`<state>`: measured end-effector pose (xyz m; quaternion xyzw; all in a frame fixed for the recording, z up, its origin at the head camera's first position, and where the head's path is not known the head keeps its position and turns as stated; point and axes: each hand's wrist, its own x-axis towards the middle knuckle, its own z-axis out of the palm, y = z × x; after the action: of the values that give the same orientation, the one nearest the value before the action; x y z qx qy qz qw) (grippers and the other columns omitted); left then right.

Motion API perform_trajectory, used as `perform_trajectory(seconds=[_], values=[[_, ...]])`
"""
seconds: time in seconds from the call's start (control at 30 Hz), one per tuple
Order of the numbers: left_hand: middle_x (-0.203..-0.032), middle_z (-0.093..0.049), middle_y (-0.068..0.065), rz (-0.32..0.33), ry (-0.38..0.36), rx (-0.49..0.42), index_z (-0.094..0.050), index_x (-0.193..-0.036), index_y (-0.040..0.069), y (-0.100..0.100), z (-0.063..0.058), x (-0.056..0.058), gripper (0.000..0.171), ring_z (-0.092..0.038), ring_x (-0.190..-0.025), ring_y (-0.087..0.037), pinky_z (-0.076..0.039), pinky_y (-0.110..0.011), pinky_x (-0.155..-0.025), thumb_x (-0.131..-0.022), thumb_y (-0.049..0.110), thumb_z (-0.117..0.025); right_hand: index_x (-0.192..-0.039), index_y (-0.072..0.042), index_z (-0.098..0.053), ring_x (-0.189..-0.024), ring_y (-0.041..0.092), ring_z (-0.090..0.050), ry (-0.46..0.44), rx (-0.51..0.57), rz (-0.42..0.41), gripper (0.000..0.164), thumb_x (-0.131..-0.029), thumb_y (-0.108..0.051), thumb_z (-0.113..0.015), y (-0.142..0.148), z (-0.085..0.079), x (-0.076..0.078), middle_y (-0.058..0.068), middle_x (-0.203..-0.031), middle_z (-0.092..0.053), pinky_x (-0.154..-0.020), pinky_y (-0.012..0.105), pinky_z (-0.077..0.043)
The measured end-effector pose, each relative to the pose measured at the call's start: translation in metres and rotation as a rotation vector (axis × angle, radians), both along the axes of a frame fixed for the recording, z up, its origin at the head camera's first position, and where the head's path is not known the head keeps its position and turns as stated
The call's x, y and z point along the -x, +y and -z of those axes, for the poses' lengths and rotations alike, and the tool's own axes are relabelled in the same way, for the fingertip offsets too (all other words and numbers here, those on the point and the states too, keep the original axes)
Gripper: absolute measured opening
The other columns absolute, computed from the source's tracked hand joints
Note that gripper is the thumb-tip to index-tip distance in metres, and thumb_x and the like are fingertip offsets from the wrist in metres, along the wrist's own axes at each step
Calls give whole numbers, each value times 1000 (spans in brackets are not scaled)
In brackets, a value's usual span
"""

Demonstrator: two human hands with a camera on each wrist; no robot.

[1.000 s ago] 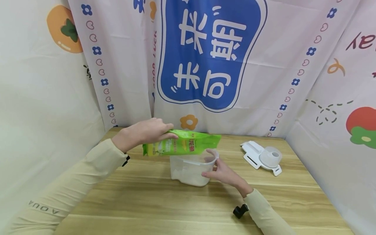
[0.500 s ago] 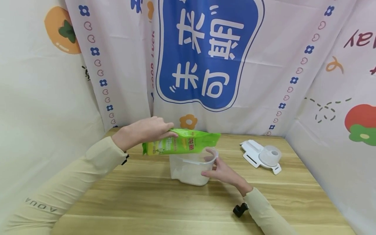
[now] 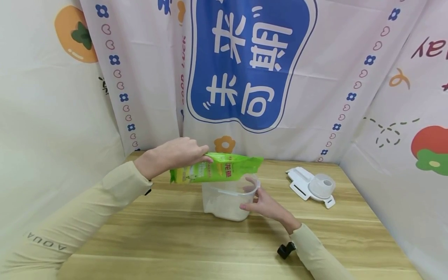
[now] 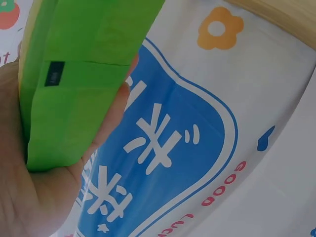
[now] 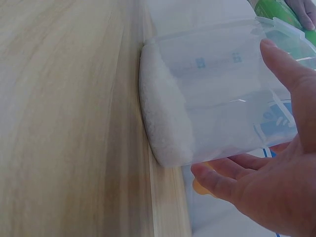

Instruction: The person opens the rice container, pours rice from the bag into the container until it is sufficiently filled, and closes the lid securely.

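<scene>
My left hand [image 3: 176,153] grips a green plastic bag [image 3: 225,169] with yellow and red print. The bag lies nearly level, its right end over the mouth of a clear plastic container [image 3: 220,200]. In the left wrist view, the thumb and fingers wrap round the bag's end [image 4: 79,108]. My right hand [image 3: 266,206] holds the container's right side, thumb in front and fingers behind. White, rice-like grains [image 5: 165,108] cover the container's bottom, as the right wrist view shows. The bag hides part of the container's rim.
A white lid [image 3: 301,182] lies at the right of the wooden table [image 3: 210,249], with a translucent cup [image 3: 322,186] on it. Printed cloth [image 3: 154,77] hangs behind and along both sides. A black camera mount [image 3: 286,250] sits by the right wrist.
My left hand has risen slightly, and the held end of the bag has come up a little with it. The right hand and the container stay in place.
</scene>
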<state>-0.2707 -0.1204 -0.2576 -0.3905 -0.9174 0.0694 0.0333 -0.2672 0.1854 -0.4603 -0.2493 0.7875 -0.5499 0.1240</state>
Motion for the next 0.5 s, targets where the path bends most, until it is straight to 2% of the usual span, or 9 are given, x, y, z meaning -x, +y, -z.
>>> perform_trajectory(seconds=[0.13,0.23,0.5], values=[[-59,-46,5,52,75,26,-56,-87,13,0,1,-4,35,-43,-48,-9,-34,-18,-47,-100,45,-50,-153,-20,-18,-134,41,-44,-3,-7,-2,91,-85,-20,-78,0,-1,0,24,-146,-41,-105,49,-48],[-57,-45,6,66,108,16,-57,-86,13,0,1,-6,35,-42,-47,-8,-32,-18,-46,-100,45,-51,-153,-21,-18,-134,41,-45,-3,-12,-2,90,-85,-20,-77,0,-2,0,25,-147,-41,-104,48,-48],[-57,-46,5,64,119,11,-57,-86,13,-1,-2,-4,36,-43,-46,-8,-32,-18,-45,-99,46,-52,-152,-23,-20,-133,39,-46,9,-7,6,90,-84,-21,-78,-1,0,1,22,-145,-44,-104,48,-49]])
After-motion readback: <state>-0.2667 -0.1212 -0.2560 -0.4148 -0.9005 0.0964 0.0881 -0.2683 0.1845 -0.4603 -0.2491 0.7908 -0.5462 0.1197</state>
